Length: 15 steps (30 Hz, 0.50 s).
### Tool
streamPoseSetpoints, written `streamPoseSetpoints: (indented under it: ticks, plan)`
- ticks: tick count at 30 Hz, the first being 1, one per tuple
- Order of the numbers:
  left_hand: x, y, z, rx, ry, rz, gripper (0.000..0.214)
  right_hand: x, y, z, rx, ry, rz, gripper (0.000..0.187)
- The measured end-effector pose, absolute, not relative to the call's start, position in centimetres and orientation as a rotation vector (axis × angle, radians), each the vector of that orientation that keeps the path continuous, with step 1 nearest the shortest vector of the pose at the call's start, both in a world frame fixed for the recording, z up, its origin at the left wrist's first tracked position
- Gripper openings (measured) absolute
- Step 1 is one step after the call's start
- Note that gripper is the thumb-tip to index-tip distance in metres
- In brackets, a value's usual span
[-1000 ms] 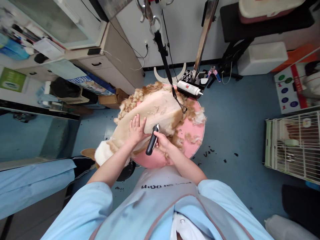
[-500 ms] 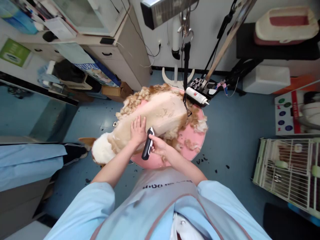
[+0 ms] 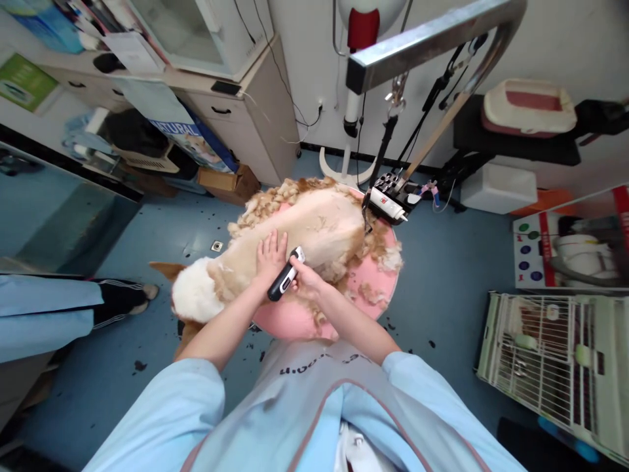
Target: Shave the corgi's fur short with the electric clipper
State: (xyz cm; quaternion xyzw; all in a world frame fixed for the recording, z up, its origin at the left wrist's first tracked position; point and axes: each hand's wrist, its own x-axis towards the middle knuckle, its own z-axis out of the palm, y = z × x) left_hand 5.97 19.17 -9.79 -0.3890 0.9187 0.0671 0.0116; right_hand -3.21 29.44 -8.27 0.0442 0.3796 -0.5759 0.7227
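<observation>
A dog (image 3: 314, 219) with a close-shorn back stands on a round pink grooming table (image 3: 280, 319), its white-furred head to the left. My left hand (image 3: 271, 255) lies on the dog's back, fingers spread. In my right hand (image 3: 305, 280) is a black and white hair clipper (image 3: 285, 274), its blade end against the dog's near side, just right of my left hand. Clumps of tan cut fur (image 3: 280, 195) lie along the table's far edge, with more on its right part. A black strap (image 3: 386, 151) hangs down to the dog's rear end.
Above the table runs a metal grooming arm (image 3: 437, 46). A tool holder carries a white bottle (image 3: 388, 204) at the table's far right edge. On the right stands a wire cage (image 3: 540, 360); a person in a blue gown (image 3: 44, 314) is at the left.
The clipper has tilted flatter, its butt end swinging left and up towards my left wrist. My left hand stays on the dog's back. My view has shifted, showing more of the grooming arm.
</observation>
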Motion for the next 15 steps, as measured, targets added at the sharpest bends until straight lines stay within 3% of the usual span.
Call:
streamPoseSetpoints:
  ticks: [2,7,12,15]
  plan:
    - [5.9,19.6,-9.3,-1.188,2.835,0.164,0.067,-4.5,29.2,-7.7,0.258,0.854,-1.324,0.042]
    - [5.8,20.4,-9.1,-1.172,2.885,0.122,0.096,-8.5,30.1,-5.4,0.4,0.796,-1.387,0.039]
    - [6.0,20.2,-10.0,-1.174,2.94,0.108,0.088,-7.9,29.7,-4.4,0.398,0.737,-1.293,0.041]
    - [6.1,19.9,-10.4,-1.225,2.927,0.085,0.093,-10.1,30.0,-4.6,0.439,0.77,-1.37,0.035]
